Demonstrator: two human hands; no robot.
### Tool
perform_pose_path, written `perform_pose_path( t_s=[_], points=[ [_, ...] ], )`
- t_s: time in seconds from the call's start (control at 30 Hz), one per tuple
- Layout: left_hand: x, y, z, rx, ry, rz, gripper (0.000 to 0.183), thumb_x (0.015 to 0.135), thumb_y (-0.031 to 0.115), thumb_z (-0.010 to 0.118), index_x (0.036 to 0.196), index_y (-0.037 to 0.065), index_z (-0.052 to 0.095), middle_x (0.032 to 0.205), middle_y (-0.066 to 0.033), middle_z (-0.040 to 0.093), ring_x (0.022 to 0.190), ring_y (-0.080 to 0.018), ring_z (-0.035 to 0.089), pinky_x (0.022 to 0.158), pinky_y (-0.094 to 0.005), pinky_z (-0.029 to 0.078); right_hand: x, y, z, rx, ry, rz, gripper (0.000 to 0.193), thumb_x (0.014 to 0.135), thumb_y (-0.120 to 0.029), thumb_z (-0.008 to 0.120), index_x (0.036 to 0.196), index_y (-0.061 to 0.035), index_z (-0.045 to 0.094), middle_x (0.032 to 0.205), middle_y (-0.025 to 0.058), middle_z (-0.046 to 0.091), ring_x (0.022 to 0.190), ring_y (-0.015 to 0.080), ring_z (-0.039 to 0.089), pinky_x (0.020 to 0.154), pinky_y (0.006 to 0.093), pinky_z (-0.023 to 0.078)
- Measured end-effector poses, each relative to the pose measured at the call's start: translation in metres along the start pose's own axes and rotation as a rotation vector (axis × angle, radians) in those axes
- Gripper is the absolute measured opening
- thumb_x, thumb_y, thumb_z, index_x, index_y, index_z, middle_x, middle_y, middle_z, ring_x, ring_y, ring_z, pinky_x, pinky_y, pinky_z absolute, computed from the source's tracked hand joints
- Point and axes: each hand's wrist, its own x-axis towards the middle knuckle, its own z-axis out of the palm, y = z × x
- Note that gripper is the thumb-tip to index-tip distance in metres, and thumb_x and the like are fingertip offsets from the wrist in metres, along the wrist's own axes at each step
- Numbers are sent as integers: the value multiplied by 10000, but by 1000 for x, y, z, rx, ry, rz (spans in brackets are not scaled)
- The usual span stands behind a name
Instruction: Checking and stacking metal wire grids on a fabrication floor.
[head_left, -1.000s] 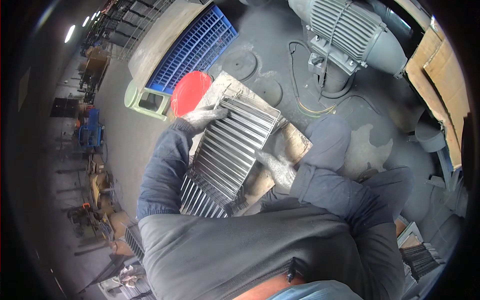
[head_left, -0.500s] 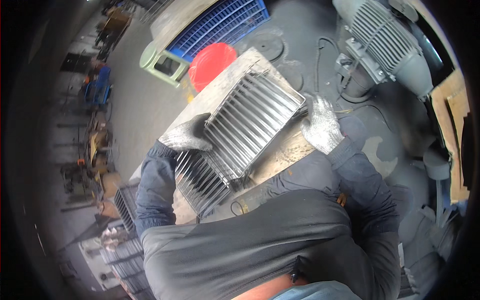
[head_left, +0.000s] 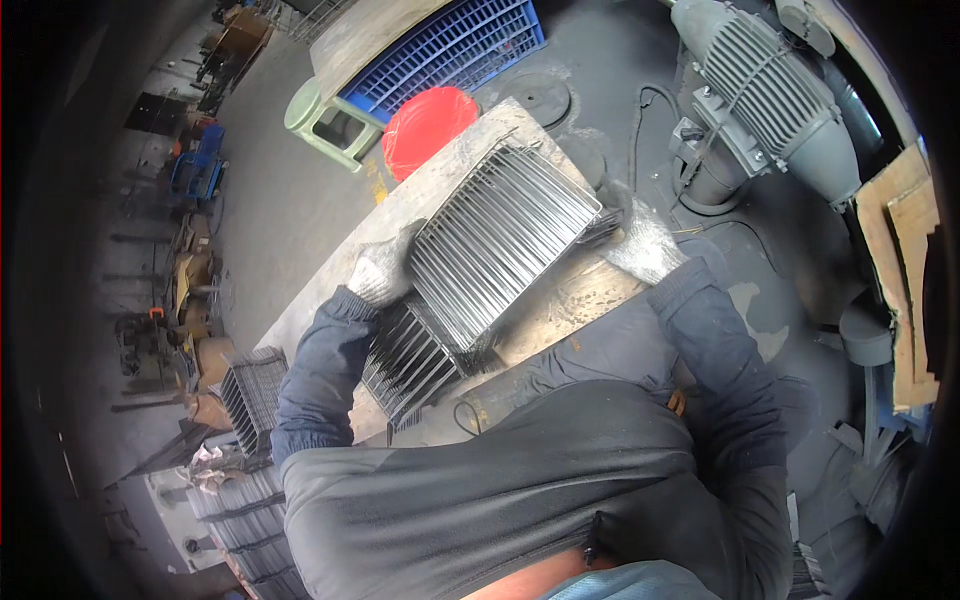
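A stack of silver wire racks (head_left: 505,235) lies slantwise on a worn board in front of me. My left hand (head_left: 383,270), in a pale knitted glove with a darkened fingertip area, is closed around the stack's left edge. At the right corner, my right hand (head_left: 645,242) in the same kind of glove grips the stack's edge, its fingertips partly hidden and slightly blurred. Below the left hand, more wire racks (head_left: 408,365) stick out from under the upper ones at a different angle.
The board (head_left: 565,305) reaches over my lap. Beyond it stand a red round stool top (head_left: 430,130), a green stool (head_left: 335,125) and a blue plastic crate (head_left: 450,55). A large grey motor (head_left: 775,85) is at far right. More wire racks (head_left: 252,390) stand at left.
My left thumb has gone from the top of the racks to their side. My right fingers have moved in around the right corner. The upper racks' wires now look more closely spaced.
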Motion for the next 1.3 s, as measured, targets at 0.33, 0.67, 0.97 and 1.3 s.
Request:
perform_pose_path(
  t_s=[0.33, 0.67, 0.97, 1.3],
  points=[
    [6, -4, 7, -54, 130, 16, 898, 803, 81, 764, 1638, 147, 440, 1097, -272, 773, 1040, -469, 753, 909, -530, 584, 1, 6, 1, -139, -198, 5, 684, 871, -237, 818, 1515, -132, 613, 1471, 210, 619, 1353, 405, 593, 1163, 467, 489],
    [42, -32, 10, -216, 140, -108, 653, 882, 329, 814, 1469, 114, 626, 1373, -247, 712, 1306, -410, 675, 1102, -481, 537, 12, 12, 27, -292, 105, -96, 484, 790, -91, 736, 1274, -88, 760, 1249, 125, 739, 1262, 341, 644, 1067, 473, 527],
    [44, -41, 13, -50, -18, -91, 457, 914, 368, 742, 1294, 118, 696, 1117, -229, 776, 1092, -425, 742, 948, -512, 572, 5, 20, 20, -99, -11, -204, 488, 818, -190, 846, 1292, -108, 762, 1352, 150, 702, 1268, 380, 634, 1124, 467, 506],
    [21, -34, -3, -266, 85, -152, 390, 962, 296, 737, 1297, 98, 749, 1151, -169, 808, 1071, -315, 787, 958, -422, 599, -27, -16, -9, -23, 208, -305, 686, 884, -246, 840, 1499, -112, 567, 1479, 145, 625, 1348, 401, 597, 1154, 512, 479]
  ],
)
